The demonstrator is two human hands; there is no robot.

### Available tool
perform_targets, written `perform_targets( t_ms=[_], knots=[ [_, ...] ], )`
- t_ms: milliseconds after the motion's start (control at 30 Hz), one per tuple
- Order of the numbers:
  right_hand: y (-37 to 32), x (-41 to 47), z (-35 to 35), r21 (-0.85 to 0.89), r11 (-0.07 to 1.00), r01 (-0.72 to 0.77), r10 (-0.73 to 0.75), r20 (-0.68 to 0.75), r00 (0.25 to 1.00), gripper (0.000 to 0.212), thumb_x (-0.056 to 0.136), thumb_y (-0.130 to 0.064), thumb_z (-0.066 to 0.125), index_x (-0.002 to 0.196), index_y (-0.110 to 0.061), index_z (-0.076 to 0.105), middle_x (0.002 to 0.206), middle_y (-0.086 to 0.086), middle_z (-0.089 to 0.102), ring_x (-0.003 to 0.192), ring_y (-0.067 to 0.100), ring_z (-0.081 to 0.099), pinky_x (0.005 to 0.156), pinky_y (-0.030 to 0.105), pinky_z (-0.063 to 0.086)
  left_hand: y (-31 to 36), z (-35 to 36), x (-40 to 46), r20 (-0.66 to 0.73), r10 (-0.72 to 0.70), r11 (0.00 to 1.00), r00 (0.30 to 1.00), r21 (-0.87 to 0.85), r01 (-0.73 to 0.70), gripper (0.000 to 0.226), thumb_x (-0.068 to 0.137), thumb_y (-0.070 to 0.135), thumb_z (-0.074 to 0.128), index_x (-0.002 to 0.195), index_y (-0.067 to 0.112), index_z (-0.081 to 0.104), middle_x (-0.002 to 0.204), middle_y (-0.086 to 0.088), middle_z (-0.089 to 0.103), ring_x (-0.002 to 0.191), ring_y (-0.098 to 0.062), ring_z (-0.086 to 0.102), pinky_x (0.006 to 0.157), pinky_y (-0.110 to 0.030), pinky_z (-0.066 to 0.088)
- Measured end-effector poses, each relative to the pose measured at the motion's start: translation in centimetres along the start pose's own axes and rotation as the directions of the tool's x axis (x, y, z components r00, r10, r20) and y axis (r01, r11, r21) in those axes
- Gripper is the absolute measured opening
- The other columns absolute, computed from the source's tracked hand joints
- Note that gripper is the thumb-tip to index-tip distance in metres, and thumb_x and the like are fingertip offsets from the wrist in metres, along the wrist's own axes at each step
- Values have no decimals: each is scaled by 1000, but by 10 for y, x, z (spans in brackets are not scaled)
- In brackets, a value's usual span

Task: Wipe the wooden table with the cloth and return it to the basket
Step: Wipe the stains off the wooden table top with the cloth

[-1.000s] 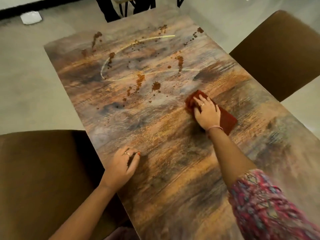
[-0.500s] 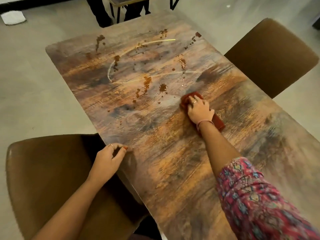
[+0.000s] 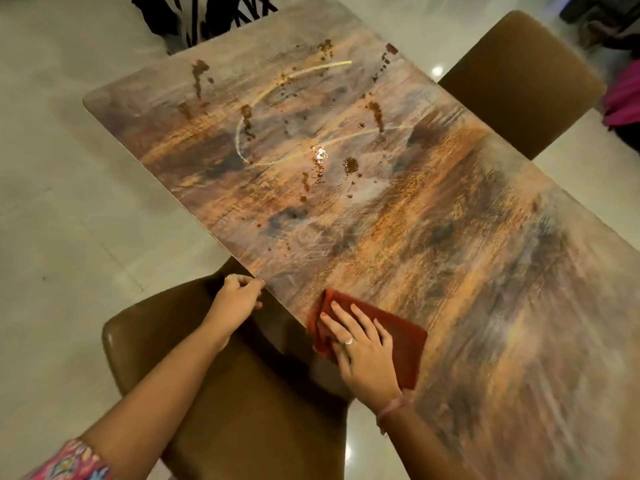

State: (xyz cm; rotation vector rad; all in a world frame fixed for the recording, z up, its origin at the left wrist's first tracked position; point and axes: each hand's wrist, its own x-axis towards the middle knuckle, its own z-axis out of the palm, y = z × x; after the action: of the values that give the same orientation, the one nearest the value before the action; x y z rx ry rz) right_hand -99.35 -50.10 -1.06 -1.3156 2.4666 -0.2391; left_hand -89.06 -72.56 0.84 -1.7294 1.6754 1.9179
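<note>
Pale glossy floor tiles (image 3: 62, 209) all round; wooden table (image 3: 433, 237) runs diagonally from far left to near right. We see brown splatter marks (image 3: 317, 164) plus a pale ring-shaped streak (image 3: 242, 133) on the far half of the top. Red cloth (image 3: 398, 337) lies flat at the table's near-left edge, w/ its left corner hanging just over the edge. Right hand (image 3: 360, 351) presses down on the cloth, fingers straight and spread, ring on one finger, pink band at the wrist. Left hand (image 3: 237, 296) grips the table's left edge, fingers curled round it. Brown chair (image 3: 242, 410) sits under both forearms, tucked at the table's near-left side. 2nd brown chair (image 3: 519, 81) at far right. Basket: can't tell where, not visible.
</note>
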Motion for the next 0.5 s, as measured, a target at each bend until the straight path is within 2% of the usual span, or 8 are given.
perform_targets(
  t_ms=[67,133,267,367,433,500],
  knots=[
    [-13,24,-1,41,998,-57,58,-28,998,47,95,-33,41,140,-47,40,153,-22,25,144,7,18,110,39,17,2,-3,3,28,-37,996,999,-77,39,21,97,39,47,102,19,48,107,-2,58,95,-17,62,93,-38,49],
    [-34,63,0,28,996,-86,88,-77,993,44,97,-33,44,139,-45,43,153,-20,30,145,9,21,110,40,14,4,-2,7,41,-76,983,996,-162,82,33,98,44,42,115,16,45,110,-2,55,98,-19,61,94,-37,49],
    [-75,128,4,32,998,-52,53,-45,998,45,98,-31,42,142,-43,38,156,-17,26,147,12,14,114,44,10,6,-1,6,83,-107,933,991,-337,129,43,99,50,33,119,17,53,108,-4,64,98,-19,63,81,-30,49],
    [-77,108,9,47,997,53,-54,7,999,47,99,-29,40,144,-42,35,157,-17,24,148,12,10,116,45,9,7,-2,5,95,-109,903,990,-406,138,46,98,53,32,118,18,53,102,-1,64,93,-16,62,83,-30,48],
    [-58,68,11,37,993,114,-115,21,993,47,99,-31,37,144,-44,33,156,-20,22,147,10,11,116,42,8,6,-3,5,93,-120,897,988,-416,148,51,98,54,32,126,15,50,110,-3,61,98,-17,60,89,-31,46],
    [-28,27,8,39,997,71,-71,-3,998,49,97,-33,36,143,-47,31,156,-22,21,146,6,10,115,39,9,7,-3,4,98,-123,903,987,-401,153,55,98,55,32,130,13,48,120,-6,59,103,-20,59,95,-33,45]
  ],
)
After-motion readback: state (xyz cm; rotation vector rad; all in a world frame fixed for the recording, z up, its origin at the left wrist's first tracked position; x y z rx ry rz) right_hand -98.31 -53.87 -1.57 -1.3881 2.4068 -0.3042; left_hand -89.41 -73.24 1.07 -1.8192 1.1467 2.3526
